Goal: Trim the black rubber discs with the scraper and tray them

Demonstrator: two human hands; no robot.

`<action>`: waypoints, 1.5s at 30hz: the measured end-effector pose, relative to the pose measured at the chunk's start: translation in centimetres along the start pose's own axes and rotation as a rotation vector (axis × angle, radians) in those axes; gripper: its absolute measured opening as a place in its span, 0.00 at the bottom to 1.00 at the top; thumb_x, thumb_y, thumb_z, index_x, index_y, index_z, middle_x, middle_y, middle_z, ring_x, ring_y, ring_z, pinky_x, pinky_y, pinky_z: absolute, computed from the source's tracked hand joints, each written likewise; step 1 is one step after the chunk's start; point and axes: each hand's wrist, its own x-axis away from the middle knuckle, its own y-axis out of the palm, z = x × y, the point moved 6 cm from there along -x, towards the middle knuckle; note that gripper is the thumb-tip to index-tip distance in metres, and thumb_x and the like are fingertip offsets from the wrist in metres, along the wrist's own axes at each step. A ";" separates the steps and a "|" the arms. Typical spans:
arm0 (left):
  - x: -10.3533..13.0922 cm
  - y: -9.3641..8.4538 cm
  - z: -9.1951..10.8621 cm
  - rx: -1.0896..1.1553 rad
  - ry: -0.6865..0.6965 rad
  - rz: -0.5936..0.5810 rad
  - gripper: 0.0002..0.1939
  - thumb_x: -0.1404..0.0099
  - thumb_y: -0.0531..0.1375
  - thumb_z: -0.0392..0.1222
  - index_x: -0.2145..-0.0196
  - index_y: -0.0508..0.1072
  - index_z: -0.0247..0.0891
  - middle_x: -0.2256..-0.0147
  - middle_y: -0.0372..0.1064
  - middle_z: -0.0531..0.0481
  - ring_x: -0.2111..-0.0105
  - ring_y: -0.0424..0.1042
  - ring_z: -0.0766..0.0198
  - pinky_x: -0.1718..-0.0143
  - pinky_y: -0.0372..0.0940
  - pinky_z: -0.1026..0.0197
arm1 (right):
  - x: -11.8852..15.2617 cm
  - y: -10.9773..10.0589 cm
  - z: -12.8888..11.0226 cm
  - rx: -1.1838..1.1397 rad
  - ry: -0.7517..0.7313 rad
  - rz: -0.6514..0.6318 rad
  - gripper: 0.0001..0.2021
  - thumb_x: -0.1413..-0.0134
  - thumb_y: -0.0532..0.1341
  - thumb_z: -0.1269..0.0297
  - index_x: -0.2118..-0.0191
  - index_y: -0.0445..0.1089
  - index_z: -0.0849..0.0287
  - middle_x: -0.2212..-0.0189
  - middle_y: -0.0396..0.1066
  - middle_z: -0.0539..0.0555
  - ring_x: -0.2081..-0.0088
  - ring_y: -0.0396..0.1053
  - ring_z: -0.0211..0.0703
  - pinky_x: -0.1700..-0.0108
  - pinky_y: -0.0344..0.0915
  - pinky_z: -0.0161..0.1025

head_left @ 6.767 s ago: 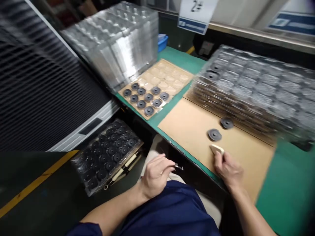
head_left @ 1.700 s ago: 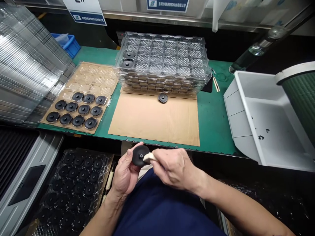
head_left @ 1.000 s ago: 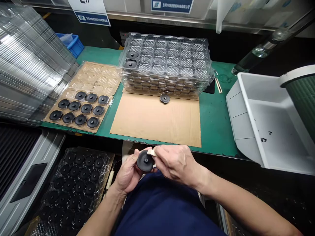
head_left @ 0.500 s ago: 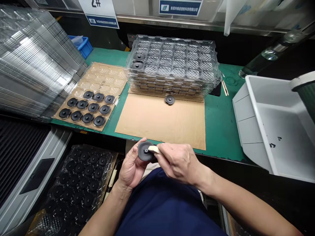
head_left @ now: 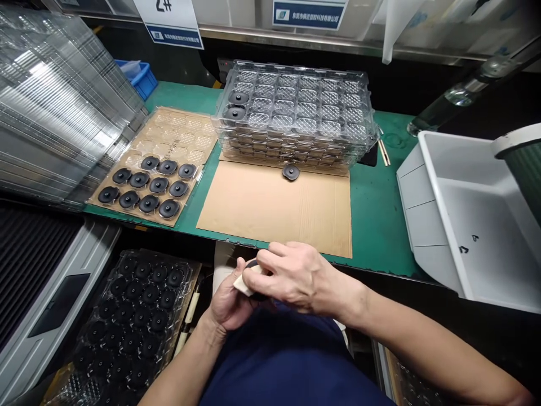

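Note:
My left hand [head_left: 231, 301] holds a round black plastic part [head_left: 252, 263], mostly hidden behind my right hand, in front of the bench's near edge. A pale cream pad or cloth-like piece [head_left: 245, 283] is pinched in my right hand [head_left: 289, 276] and lies over the black part. A similar black part [head_left: 291, 172] rests on the cardboard sheet [head_left: 270, 203], with its small centre post facing up. Behind it stands a stack of clear plastic trays [head_left: 296, 107]; the top one has two black parts at its left end.
Left on the green bench [head_left: 376, 225], a clear tray on cardboard [head_left: 186, 135] holds several black parts. Stacked clear trays [head_left: 63, 101] lean at far left. Below sits a filled tray [head_left: 135, 316]. A white bin [head_left: 435, 225] stands right, near wooden sticks [head_left: 384, 151].
My right hand has shifted left and turned, bringing the cream piece across the black part, which is now mostly covered. The view has moved slightly.

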 end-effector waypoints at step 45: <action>2.0 0.0 4.1 -0.207 0.352 0.150 0.23 0.38 0.71 0.46 0.45 0.79 0.40 0.49 0.79 0.41 0.52 0.79 0.51 0.49 0.75 0.54 | 2.9 0.9 1.0 -0.280 0.400 0.147 0.13 0.31 0.53 0.64 0.70 0.61 0.57 0.77 0.64 0.47 0.76 0.58 0.36 0.71 0.46 0.39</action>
